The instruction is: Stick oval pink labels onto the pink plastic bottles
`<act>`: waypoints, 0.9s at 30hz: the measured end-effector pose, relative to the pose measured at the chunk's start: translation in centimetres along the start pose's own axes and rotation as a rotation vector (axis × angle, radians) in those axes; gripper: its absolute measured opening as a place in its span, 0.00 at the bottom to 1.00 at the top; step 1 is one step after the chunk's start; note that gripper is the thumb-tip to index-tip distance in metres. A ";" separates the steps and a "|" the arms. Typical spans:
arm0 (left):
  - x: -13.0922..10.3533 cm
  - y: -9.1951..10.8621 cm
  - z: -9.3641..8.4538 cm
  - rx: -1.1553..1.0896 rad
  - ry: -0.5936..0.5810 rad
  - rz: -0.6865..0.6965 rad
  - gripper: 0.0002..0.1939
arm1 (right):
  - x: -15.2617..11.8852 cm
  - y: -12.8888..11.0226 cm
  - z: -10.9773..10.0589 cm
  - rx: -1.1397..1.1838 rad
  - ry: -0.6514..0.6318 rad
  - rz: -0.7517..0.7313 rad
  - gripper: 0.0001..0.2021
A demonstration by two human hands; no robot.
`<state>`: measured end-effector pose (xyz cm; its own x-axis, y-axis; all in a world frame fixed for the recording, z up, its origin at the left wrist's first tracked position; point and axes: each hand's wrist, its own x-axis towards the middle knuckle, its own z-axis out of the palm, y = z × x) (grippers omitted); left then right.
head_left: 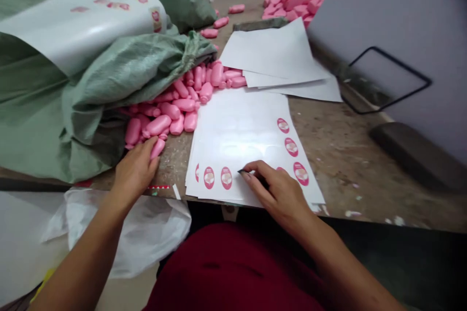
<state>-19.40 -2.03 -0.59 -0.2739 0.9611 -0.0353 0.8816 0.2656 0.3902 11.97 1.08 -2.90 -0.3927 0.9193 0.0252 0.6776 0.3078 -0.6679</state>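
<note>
At the near edge of a pile of pink bottles [158, 125], my left hand [135, 167] is closed around one small pink bottle [157, 148]. My right hand [279, 189] is over a white sticker sheet [241, 121], pinching a small dark pointed tool [241, 171]; most of the tool is hidden by the fingers. Oval pink stickers stay along the sheet's right side and lower edge, among them one sticker [226, 178] just left of the tool tip. More sheets lie beneath this one.
A green woven sack [91, 102] spills the bottles from the left, with a curled sticker sheet [102, 24] on it. Blank white sheets [273, 53] lie behind. A black wire frame [392, 77] stands right; a white plastic bag [134, 238] hangs below the table edge.
</note>
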 end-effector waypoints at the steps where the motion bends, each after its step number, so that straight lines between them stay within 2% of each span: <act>1: -0.1 0.3 -0.1 -0.114 -0.002 0.007 0.28 | 0.1 0.2 0.1 -0.042 -0.002 -0.005 0.11; 3: -0.3 1.7 0.1 -0.498 -0.024 -0.004 0.34 | 0.1 0.6 0.2 -0.106 -0.004 -0.029 0.10; 5: -0.3 3.8 1.2 -0.936 -0.075 -0.050 0.39 | 0.2 0.9 0.4 -0.154 0.003 -0.062 0.11; 7: 0.0 6.0 3.0 -1.228 -0.096 -0.087 0.35 | 0.2 1.1 0.7 -0.194 0.019 -0.082 0.10; 8: 0.2 7.0 3.9 -1.290 -0.083 -0.083 0.31 | 0.2 1.1 0.7 -0.212 0.028 -0.085 0.10; 10: 0.3 8.1 5.5 -1.245 -0.028 -0.039 0.25 | 0.2 1.3 0.8 -0.248 0.045 -0.081 0.09; 12: -0.1 8.3 5.8 -1.014 -0.004 0.016 0.21 | 0.2 1.5 0.8 -0.284 0.054 -0.072 0.08; 16: -1.7 7.2 3.6 -0.381 -0.101 0.120 0.12 | 0.3 1.6 0.7 -0.279 0.060 -0.076 0.06; 18: -2.1 7.1 2.5 -0.231 -0.159 0.180 0.11 | 0.3 1.5 0.9 -0.259 0.068 -0.088 0.06; 19: -2.1 7.4 2.3 -0.235 -0.166 0.194 0.12 | 0.4 1.4 1.0 -0.259 0.072 -0.093 0.06; 21: -1.7 8.3 2.6 -0.412 -0.173 0.138 0.13 | 0.4 1.2 1.2 -0.284 0.080 -0.102 0.06; 25: -0.3 10.8 5.2 -1.224 -0.313 -0.210 0.18 | 0.7 0.9 1.4 -0.367 0.107 -0.128 0.06; 27: 0.2 11.8 6.5 -1.498 -0.356 -0.343 0.20 | 0.7 0.8 1.3 -0.393 0.123 -0.149 0.06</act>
<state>-6.58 1.78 -2.00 -0.0820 0.8984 -0.4315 -0.4252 0.3601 0.8304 11.41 1.65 -4.42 -0.4429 0.8730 0.2041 0.8138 0.4870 -0.3170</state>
